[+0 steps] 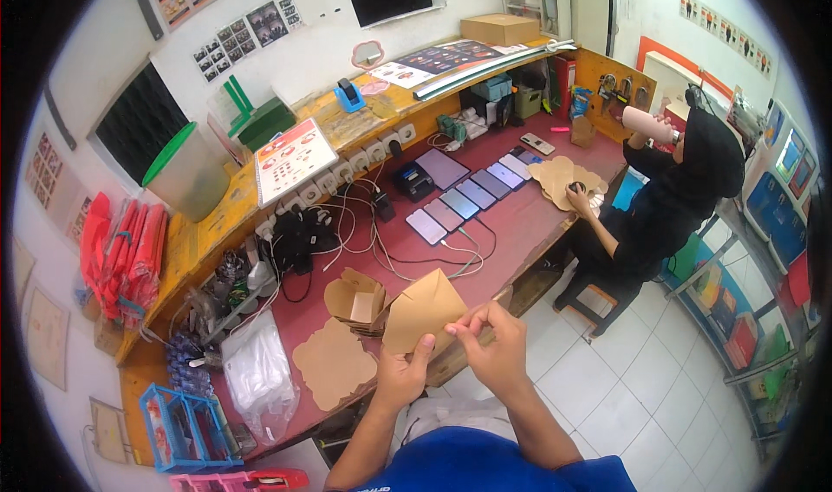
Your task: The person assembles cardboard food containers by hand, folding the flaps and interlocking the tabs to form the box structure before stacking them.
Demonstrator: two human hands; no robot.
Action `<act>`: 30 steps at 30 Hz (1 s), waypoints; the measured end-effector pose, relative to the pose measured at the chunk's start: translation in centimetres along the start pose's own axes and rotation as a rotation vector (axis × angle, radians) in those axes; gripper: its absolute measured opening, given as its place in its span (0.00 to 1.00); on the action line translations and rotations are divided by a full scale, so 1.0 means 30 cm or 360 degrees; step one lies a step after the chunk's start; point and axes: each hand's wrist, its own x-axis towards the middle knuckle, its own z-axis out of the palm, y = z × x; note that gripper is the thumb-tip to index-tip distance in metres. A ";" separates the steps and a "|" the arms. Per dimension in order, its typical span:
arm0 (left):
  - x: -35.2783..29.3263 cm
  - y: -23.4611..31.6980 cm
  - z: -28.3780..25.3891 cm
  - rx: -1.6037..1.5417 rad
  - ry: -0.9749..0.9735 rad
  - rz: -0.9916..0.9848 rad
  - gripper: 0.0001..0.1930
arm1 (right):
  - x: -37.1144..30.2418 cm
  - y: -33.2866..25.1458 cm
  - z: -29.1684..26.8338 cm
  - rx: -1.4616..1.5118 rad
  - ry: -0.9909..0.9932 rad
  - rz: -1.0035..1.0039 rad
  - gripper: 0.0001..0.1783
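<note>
Left hand (400,381): fingers clamped on the near edge of the brown carton (425,306), thumb on its face
Right hand (496,345): and here the fingers pinch the carton's right side
Carton: up in both hands, tilted, over the front edge of the red tabletop (520,230)
Just beside: open boxes (348,297), then a flat cardboard sheet (334,366)

A bright blue shirt (507,459) (with a bit of small white lettering (378,489) on it) leaves both forearms (539,416) bare.
</note>
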 end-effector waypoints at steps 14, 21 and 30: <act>0.082 -0.024 -0.021 -0.0312 0.0057 -0.0055 0.10 | 0.066 0.067 -0.013 0.0215 -0.0218 0.0166 0.13; 0.055 0.003 -0.016 -0.0137 0.0042 0.0041 0.14 | 0.049 0.028 0.009 0.0306 -0.0221 0.0359 0.14; 0.047 0.002 -0.005 -0.0139 0.0080 0.0124 0.12 | 0.025 -0.005 0.033 0.0324 -0.0146 0.0293 0.15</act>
